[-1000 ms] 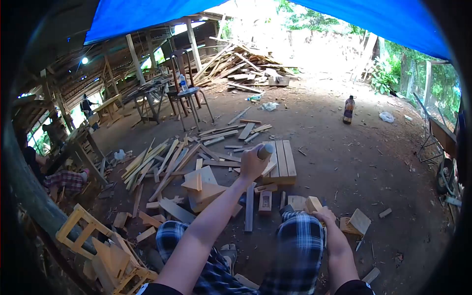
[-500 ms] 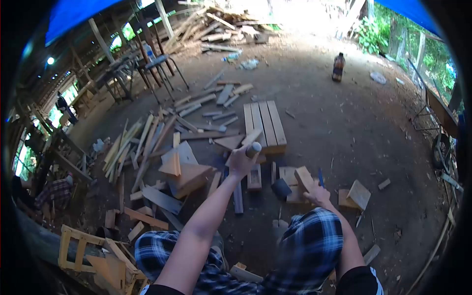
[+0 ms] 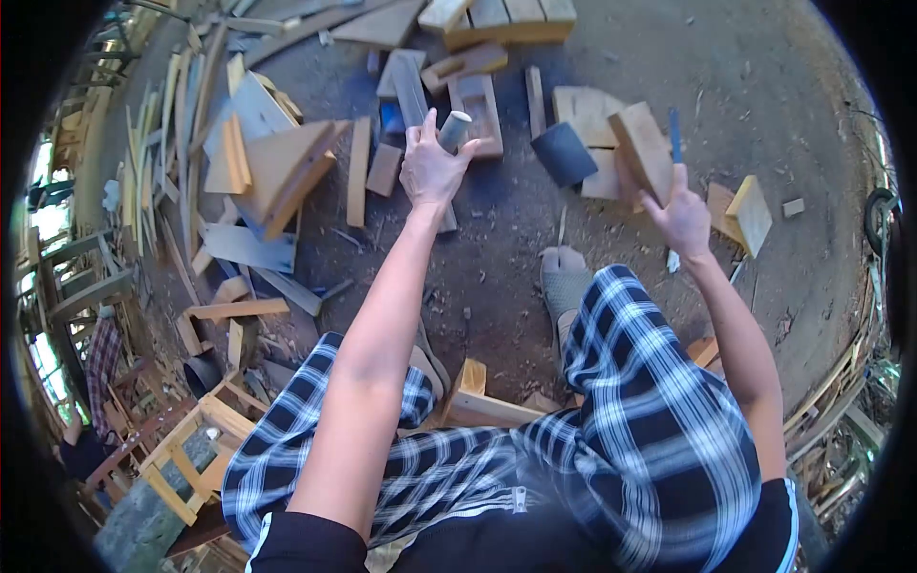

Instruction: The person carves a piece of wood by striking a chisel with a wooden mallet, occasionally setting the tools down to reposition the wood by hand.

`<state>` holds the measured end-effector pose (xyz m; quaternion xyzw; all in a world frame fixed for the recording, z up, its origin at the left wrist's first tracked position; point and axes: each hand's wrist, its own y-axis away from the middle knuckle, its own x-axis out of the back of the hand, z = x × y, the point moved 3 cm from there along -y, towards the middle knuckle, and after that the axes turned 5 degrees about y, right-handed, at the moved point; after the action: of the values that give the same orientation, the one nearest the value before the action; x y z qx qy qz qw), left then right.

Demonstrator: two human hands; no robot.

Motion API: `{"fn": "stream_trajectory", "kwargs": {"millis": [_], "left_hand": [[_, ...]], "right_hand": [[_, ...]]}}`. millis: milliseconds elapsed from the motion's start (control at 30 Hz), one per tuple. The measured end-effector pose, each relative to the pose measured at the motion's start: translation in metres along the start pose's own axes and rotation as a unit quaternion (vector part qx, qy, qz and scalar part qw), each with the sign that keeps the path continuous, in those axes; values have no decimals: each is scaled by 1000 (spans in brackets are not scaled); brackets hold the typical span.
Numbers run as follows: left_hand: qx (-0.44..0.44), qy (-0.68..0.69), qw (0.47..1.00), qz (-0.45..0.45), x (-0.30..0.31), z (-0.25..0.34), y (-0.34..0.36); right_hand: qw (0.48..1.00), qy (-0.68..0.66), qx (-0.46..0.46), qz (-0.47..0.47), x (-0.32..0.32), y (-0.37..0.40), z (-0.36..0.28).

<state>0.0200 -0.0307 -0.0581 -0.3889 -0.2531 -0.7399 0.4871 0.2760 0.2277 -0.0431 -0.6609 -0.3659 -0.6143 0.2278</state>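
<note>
My left hand [image 3: 435, 172] is over the work pieces, index finger and thumb spread apart. Between them stands a short, thick cylinder [image 3: 457, 124] with a pale round end. A long grey board [image 3: 411, 91] runs beneath that hand, and a shallow wooden box [image 3: 489, 115] lies just to its right. My right hand [image 3: 684, 218] is closed at the lower edge of a thick wooden block [image 3: 646, 151] tilted on end, thumb against it. A slim blue stick [image 3: 675, 134] points up from the same hand. Flat boards [image 3: 587, 113] and a dark square piece [image 3: 565, 155] lie left of the block.
A slatted wooden crate [image 3: 516, 31] is at the far side. Stacked boards [image 3: 272, 177] and long strips [image 3: 177, 124] cover the ground to the left. Beyond my right hand two boards lean together [image 3: 750, 212]. A pale wooden frame [image 3: 191, 458] stands at lower left, near a person in plaid [image 3: 103, 358].
My view has tipped downward. The left hand has come lower and left with the cylinder, its fingers now more spread. My right hand stays at the wooden block.
</note>
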Motion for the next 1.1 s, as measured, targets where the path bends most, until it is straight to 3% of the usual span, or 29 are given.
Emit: {"fn": "stream_trajectory", "kwargs": {"millis": [200,267,467,567,633,733,833,867,933,1000,1100], "left_hand": [[19,-32,996,-87,-45,-10,26],[60,-20,997,-52,-48,-9,23],[43,-22,998,-44,-32,-4,5],[-75,196,975,67,2,13,-17],[-29,344,935,86,31,34,-37],[15,567,813,130,53,65,-53],[26,552,813,182,48,80,-59],[-94,499,830,231,45,77,-63],[-42,493,836,235,31,72,-62],[-6,553,798,238,16,71,-65],[-23,525,818,236,8,71,-69]], "right_hand": [[1000,-2,-14,-2,-1,0,0],[1000,-12,-5,18,-3,1,-1],[999,7,-15,30,-2,3,-6],[999,13,-18,42,-4,5,-6],[997,-3,15,72,-12,4,3],[998,36,-9,60,-4,5,-3],[997,14,-11,70,-2,7,-11],[998,13,-8,64,-5,5,-15],[996,19,-4,85,-3,6,-11],[997,28,-17,67,-2,7,-9],[999,12,-20,50,-1,5,-10]]}}
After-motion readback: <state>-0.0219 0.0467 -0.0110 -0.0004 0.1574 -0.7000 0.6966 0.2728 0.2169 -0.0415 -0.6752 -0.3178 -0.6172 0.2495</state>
